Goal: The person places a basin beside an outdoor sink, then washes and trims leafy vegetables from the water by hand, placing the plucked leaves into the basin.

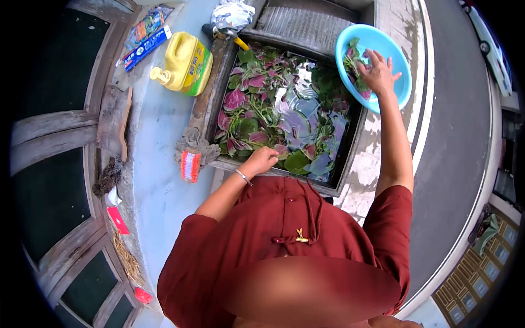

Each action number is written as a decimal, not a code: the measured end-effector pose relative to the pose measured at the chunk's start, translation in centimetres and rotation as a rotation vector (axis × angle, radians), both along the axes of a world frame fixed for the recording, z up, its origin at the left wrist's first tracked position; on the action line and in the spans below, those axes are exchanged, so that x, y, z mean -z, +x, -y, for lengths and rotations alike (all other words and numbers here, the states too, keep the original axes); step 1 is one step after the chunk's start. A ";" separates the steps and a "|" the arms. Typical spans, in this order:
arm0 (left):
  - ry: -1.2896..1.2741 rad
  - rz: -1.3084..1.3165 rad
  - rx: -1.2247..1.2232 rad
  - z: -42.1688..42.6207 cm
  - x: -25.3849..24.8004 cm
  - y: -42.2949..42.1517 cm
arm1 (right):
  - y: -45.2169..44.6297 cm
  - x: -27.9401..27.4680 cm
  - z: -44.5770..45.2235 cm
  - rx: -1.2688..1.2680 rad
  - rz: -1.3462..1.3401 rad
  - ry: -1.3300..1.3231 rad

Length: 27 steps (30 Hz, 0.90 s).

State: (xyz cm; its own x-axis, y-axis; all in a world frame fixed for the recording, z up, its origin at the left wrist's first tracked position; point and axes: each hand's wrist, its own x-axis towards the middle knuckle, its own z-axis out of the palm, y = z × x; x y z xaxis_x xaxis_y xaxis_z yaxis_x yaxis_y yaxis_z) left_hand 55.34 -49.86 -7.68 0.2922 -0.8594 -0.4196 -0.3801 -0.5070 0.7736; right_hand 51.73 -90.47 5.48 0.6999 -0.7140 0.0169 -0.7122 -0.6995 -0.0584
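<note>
A stone sink (359,128) in front of me holds water and many loose leafy greens (249,112), green and purple-red. My left hand (261,162), with a bracelet at the wrist, is over the sink's near edge beside the leaves. Its fingers are curled together, and whatever they may hold is hidden. To the right, a light blue plastic basin (403,82) rests at the sink's far right corner with a small heap of greens (355,65) inside. My right hand (378,74) reaches into this basin, fingers spread above the greens.
Left of the sink are a yellow jug with a pump (186,63), a blue box (147,48), a grey rag (192,141) and a red-and-white brush (190,166). A tap (227,33) stands at the sink's far left corner, near a ridged washboard slab (303,24). A road (459,109) runs on the right.
</note>
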 end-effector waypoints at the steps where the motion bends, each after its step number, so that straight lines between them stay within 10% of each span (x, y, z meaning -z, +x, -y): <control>1: 0.015 -0.010 -0.008 -0.2 0.4 -0.1 | -0.2 0.4 -0.5 -0.064 0.183 -0.099; 5: 0.031 -0.045 -0.011 0.2 0.5 -0.1 | 0.6 2.4 -5.8 -0.344 0.625 0.490; 11: -0.034 -0.021 -0.032 -0.6 0.9 0.2 | 2.1 11.1 -17.0 -0.258 0.215 1.015; 21: -0.008 -0.077 -0.315 -4.3 -0.2 1.5 | 4.7 20.7 -25.2 -0.092 -0.142 0.696; 27: -0.111 -0.195 -0.450 -5.2 0.5 1.9 | 4.3 23.0 -24.7 -0.041 0.132 0.956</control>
